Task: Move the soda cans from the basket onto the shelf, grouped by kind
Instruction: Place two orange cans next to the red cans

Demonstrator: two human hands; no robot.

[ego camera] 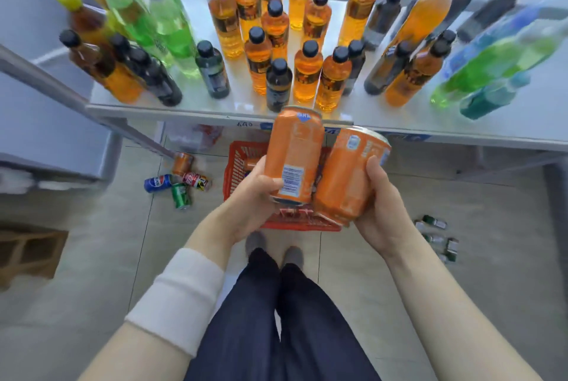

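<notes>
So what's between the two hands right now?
In the head view, just two things: the left can, gripped by the left hand, and the right can, gripped by the right hand. Both are orange and apparently touching.

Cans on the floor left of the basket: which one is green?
The green can, nearest the person's feet. Its neighbours differ: a blue can, a red can and an orange can farther away.

floor (92, 282): pale beige-grey tiles with thin dark joints, below and around the left hand (255, 196) and the right hand (381, 211).
shelf (507, 131): glossy white top with a grey front edge, just beyond both hands, spanning the view.
cabinet (46, 140): grey unit, well to the left of the left hand.
brown slatted item (27, 254): on the floor, low and far left of the left hand; blurred.
light: cool bright glare on the shelf's far side.
</notes>
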